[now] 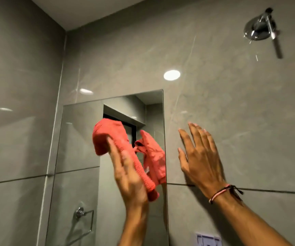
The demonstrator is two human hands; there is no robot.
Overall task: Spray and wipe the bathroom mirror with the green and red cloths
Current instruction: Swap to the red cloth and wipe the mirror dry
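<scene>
Right up close, my left hand (pixel 130 176) has its grip pinched around the lower half of the red cloth (pixel 118 148); the thumb runs up the fabric and the top bunches over in a loose lump. The cloth is up against the mirror (pixel 79 139), about mid-height and toward its right edge, with its own reflection hanging just beside it in the glass. Over on the other side my right hand (pixel 201 157) has a spread grip, fingers fanned, palm flat on the wall tile (pixel 232 103) just beside the mirror's right edge, holding nothing. I read that as a brace.

The step, as I judge it, is the wipe with the red one. To do it well I'd flatten that bunched top so more fabric meets the glass, then work in overlapping passes from the top edge downward and run right out to the corners. No green cloth or spray bottle in view from here.

The glass looks fairly clear, though I can't tell whether it's wet. Down at the mirror's lower left there's a chrome towel ring (pixel 83 221) on the tile. Further off, grey glossy tiles all round, a round light glare (pixel 172 75) above the mirror, and a chrome shower head (pixel 260 27) high on the right.
</scene>
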